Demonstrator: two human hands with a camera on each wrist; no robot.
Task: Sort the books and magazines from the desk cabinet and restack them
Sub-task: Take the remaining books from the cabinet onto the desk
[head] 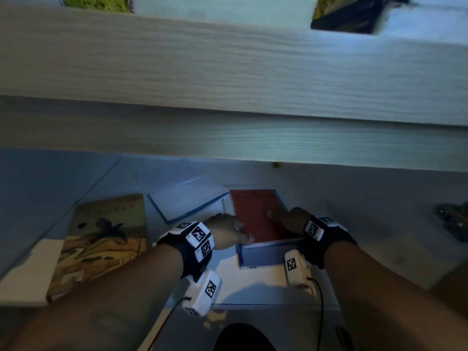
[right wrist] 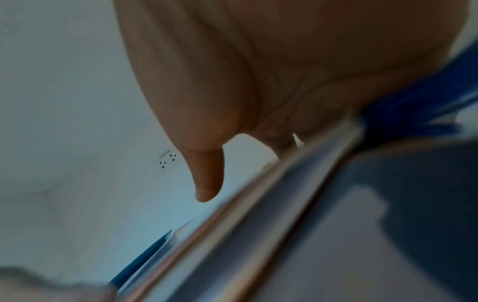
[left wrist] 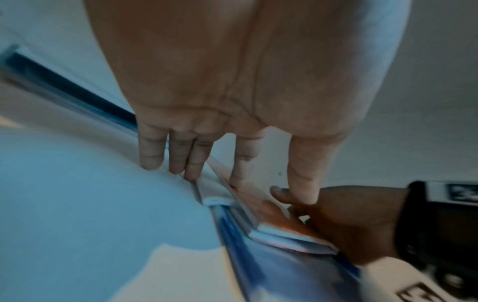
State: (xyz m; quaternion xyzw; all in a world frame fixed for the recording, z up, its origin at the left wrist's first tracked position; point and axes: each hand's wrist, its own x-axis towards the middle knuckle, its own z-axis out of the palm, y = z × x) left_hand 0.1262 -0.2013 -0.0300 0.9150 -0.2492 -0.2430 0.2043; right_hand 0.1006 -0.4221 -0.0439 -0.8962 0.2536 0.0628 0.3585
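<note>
A red book (head: pixel 255 214) lies on top of a blue book (head: pixel 263 254), both on a large white book (head: pixel 253 285) on the floor. My left hand (head: pixel 238 231) is at the red book's left edge, and in the left wrist view its straight fingers (left wrist: pixel 152 161) touch the stack's side. My right hand (head: pixel 286 221) grips the red book's right edge, thumb (left wrist: pixel 279 191) on the cover and the other fingers hidden below. In the right wrist view only the thumb (right wrist: pixel 207 183) shows above the blurred book edge.
An illustrated tan book (head: pixel 101 241) lies to the left on a white slab (head: pixel 27 272). A white and blue notebook (head: pixel 187 198) lies behind the stack. The wooden desk edge (head: pixel 228 97) overhangs the far side. A metallic object (head: pixel 453 219) sits at the right.
</note>
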